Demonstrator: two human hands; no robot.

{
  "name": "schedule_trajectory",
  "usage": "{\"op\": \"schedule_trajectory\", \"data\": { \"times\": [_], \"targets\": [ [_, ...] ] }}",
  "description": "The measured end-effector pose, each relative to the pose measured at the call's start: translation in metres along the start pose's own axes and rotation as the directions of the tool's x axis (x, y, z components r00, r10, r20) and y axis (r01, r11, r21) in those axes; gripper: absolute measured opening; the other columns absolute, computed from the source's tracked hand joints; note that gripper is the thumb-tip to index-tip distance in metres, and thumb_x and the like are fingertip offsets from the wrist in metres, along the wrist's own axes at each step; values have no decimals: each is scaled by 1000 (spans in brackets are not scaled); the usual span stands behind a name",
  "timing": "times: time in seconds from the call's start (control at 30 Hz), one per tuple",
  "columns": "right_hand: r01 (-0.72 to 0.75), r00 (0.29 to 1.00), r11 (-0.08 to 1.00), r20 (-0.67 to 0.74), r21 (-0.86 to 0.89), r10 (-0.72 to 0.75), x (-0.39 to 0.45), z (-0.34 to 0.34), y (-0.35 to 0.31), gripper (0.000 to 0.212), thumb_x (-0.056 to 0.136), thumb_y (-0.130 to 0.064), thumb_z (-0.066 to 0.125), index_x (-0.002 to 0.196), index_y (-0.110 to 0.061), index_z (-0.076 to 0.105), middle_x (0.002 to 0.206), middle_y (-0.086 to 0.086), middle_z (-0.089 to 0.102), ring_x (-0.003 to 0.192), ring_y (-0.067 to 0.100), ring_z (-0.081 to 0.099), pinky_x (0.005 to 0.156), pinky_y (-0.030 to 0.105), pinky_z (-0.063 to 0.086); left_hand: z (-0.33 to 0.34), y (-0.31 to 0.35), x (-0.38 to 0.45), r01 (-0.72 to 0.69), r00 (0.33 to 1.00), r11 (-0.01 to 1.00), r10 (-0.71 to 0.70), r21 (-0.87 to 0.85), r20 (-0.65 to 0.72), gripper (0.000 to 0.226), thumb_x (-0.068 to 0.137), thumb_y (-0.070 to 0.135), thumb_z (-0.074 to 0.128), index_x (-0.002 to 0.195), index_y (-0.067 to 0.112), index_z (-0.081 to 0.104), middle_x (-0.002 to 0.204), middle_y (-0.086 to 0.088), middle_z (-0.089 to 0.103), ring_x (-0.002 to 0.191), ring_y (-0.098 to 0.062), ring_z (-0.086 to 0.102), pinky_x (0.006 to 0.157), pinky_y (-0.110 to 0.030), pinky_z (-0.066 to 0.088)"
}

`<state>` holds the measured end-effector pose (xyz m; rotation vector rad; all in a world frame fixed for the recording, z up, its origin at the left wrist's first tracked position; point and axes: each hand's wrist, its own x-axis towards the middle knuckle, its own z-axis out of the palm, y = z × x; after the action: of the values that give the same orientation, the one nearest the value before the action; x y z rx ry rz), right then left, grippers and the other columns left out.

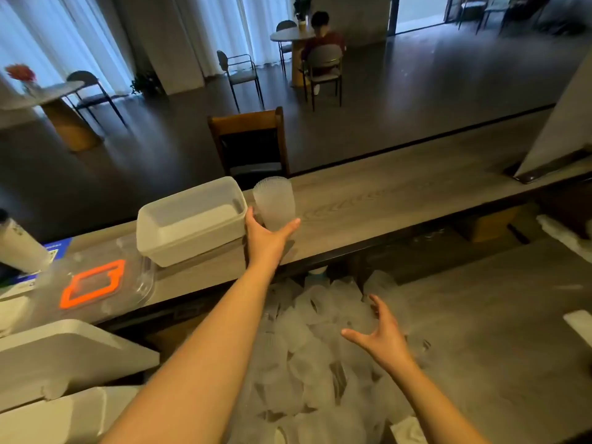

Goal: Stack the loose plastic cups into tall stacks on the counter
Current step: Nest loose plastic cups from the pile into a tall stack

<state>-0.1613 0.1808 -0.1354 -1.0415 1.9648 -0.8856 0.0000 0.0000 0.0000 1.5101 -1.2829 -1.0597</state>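
1. Counter (pixel 400 200) carries a white tub (pixel 192 219), with the cup stack (pixel 275 203) upright just beside it.
2. Loose cups (pixel 307 347) lie heaped below, under the right hand (pixel 381 334), its fingers spread, holding nothing.
3. Left hand (pixel 266 238) cradles the stack's base, fingers curled round it.

Both forearms bare, no sleeves in view; left grip (pixel 267 238), right grip (pixel 379 334) ungloved.
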Motion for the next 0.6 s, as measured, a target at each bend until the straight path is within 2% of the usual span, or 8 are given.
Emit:
{"op": "schedule_trajectory", "data": {
  "times": [0.17, 0.23, 0.27, 0.3, 0.33, 0.37, 0.47, 0.6],
  "targets": [
    [8, 998, 1000, 68, 13, -9, 7, 0, 3, 111, 67, -52, 86, 156, -30, 22, 157, -1, 36, 139, 19, 40, 109, 36, 40, 10, 12, 17, -28, 1000, 999, 28, -17, -13, 102, 72, 25, 88, 151, 21, 24, 144, -4, 42, 130, -20, 43, 95, -27, 42],
    [18, 997, 1000, 70, 10, -19, 10, 0, 5, 105, 71, -49, 85, 155, -29, 25, 154, 0, 39, 137, 18, 42, 107, 34, 41, 13, 15, 19, -31, 999, 999, 31, -18, -20, 94, 75, 21, 86, 149, 21, 27, 142, -4, 44, 121, -14, 43, 74, -9, 45],
    [23, 997, 1000, 75, 2, -23, 11, -1, 4, 102, 72, -48, 84, 154, -29, 26, 153, 0, 40, 135, 17, 44, 106, 33, 42, 13, 16, 18, -33, 999, 999, 33, -18, -19, 91, 76, 19, 85, 148, 21, 28, 141, -4, 44, 117, -12, 42, 60, -6, 44],
    [29, 997, 1000, 73, -10, -28, 12, -1, 5, 100, 73, -47, 84, 153, -29, 26, 152, -1, 41, 133, 16, 45, 104, 31, 42, 13, 15, 19, -42, 999, 999, 42, -12, -20, 89, 77, 19, 84, 147, 21, 29, 141, -4, 45, 115, -12, 42, 55, -7, 42],
    [32, 997, 999, 70, -15, -30, 13, -1, 5, 99, 74, -48, 83, 153, -30, 26, 151, -1, 42, 132, 15, 46, 103, 31, 43, 13, 13, 21, -51, 998, 999, 50, -15, -25, 88, 76, 20, 84, 146, 21, 30, 140, -4, 45, 116, -12, 43, 60, -8, 43],
    [27, 997, 1000, 70, -13, -26, 14, -1, 6, 97, 74, -48, 83, 152, -31, 27, 151, -2, 42, 130, 14, 47, 103, 32, 44, 13, 12, 20, -59, 998, 998, 59, -15, -32, 88, 76, 20, 84, 146, 21, 31, 140, -4, 45, 119, -14, 44, 71, -12, 45],
    [27, 997, 1000, 74, -8, -26, 15, -2, 4, 94, 75, -48, 82, 151, -31, 30, 146, -2, 45, 125, 13, 49, 102, 34, 48, 10, 9, 15, -83, 996, 996, 82, -17, -33, 89, 75, 24, 85, 146, 23, 32, 137, -1, 46, 124, -18, 45, 94, -34, 47],
    [52, 997, 999, 56, -3, -51, 14, -6, 3, 92, 74, -49, 82, 150, -29, 34, 141, -1, 49, 122, 12, 50, 102, 34, 49, 1, 4, 4, -135, 991, 991, 134, -27, -26, 89, 72, 30, 87, 144, 26, 35, 130, 5, 48, 120, -16, 48, 101, -44, 49]
  ]
}}
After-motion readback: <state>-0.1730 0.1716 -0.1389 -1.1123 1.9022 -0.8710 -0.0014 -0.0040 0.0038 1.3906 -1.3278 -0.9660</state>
